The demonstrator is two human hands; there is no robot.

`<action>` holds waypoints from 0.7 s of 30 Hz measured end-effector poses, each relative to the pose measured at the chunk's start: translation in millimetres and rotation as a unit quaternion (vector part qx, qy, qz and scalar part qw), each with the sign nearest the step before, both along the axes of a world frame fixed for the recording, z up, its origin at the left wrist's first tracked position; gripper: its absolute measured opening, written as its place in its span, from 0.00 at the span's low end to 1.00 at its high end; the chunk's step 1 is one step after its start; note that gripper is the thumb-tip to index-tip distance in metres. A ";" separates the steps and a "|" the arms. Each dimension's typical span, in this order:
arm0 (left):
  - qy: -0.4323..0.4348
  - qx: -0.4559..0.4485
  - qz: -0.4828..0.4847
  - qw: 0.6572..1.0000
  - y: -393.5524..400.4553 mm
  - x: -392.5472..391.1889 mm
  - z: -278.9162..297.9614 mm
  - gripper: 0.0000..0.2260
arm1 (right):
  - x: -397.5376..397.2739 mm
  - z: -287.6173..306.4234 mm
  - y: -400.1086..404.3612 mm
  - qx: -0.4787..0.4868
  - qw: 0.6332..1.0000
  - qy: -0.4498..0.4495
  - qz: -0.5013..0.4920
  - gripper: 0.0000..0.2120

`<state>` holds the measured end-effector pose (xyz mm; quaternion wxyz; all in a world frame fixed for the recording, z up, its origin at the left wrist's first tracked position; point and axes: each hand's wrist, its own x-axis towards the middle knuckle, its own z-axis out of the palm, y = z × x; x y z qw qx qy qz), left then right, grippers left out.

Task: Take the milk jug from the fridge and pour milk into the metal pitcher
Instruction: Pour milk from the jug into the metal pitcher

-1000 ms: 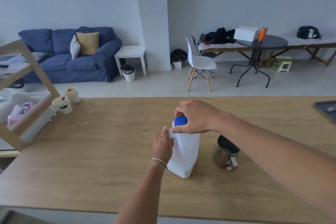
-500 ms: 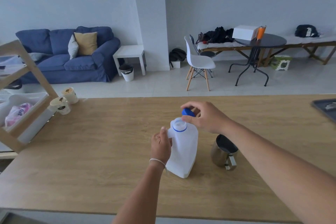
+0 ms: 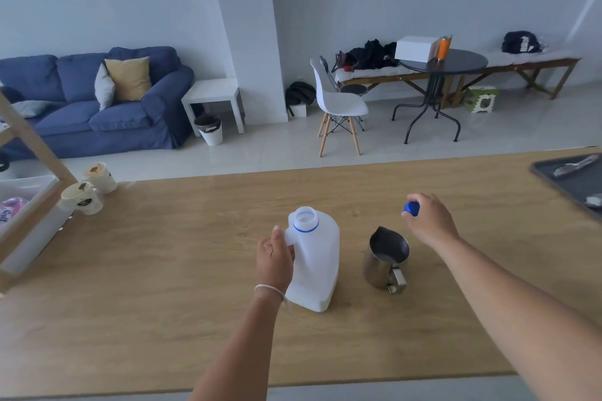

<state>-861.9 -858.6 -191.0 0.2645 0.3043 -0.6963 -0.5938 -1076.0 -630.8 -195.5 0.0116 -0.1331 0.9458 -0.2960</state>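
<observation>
A: What stands in the middle of the frame?

B: The milk jug (image 3: 314,265), a white, slightly see-through plastic bottle with flat sides, rounded shoulders and a moulded handle on its left. It stands upright on the counter (image 3: 163,270), a pale wood-grain top with a matt finish. Its round neck is uncapped, with a thin blue ring below the mouth.

A: And the metal pitcher (image 3: 386,259)?

B: Just right of the jug, apart from it, also upright on the counter. It is brushed steel, round-bodied, with a pointed spout toward the top of the frame and a flat looped handle toward the bottom. The inside looks dark.

A: How are the fingers set?

B: The left hand (image 3: 274,255) is wrapped around the jug's handle, fingers curled closed on it and thumb up near the neck. A thin pale band circles that wrist. The right hand (image 3: 428,221) is right of centre, above and right of the pitcher, with its fingertips pinched on the blue cap (image 3: 411,208), a small round plastic lid. It touches neither jug nor pitcher.

A: Anything else on the counter?

B: Two pale paper cups (image 3: 89,190) at the left edge, and a dark flat tray (image 3: 566,179) at the right edge.
</observation>
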 end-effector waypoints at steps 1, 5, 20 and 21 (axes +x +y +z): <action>0.002 0.003 0.002 1.000 1.5 -1.1 -0.8 0.23 | -0.4 -8.1 9.5 -0.005 1.000 -0.009 -0.028 0.19; 0.013 0.013 0.020 1.000 6.4 -4.0 -3.0 0.24 | 15.6 -53.4 57.5 0.039 0.995 -0.046 -0.083 0.19; 0.018 0.021 0.032 0.999 9.2 -10.6 -3.0 0.25 | 48.7 -86.5 84.2 0.058 0.985 0.081 -0.138 0.18; 0.018 0.022 0.030 0.999 9.6 -10.0 -1.1 0.25 | 52.3 -83.3 79.6 0.044 0.977 0.145 -0.151 0.18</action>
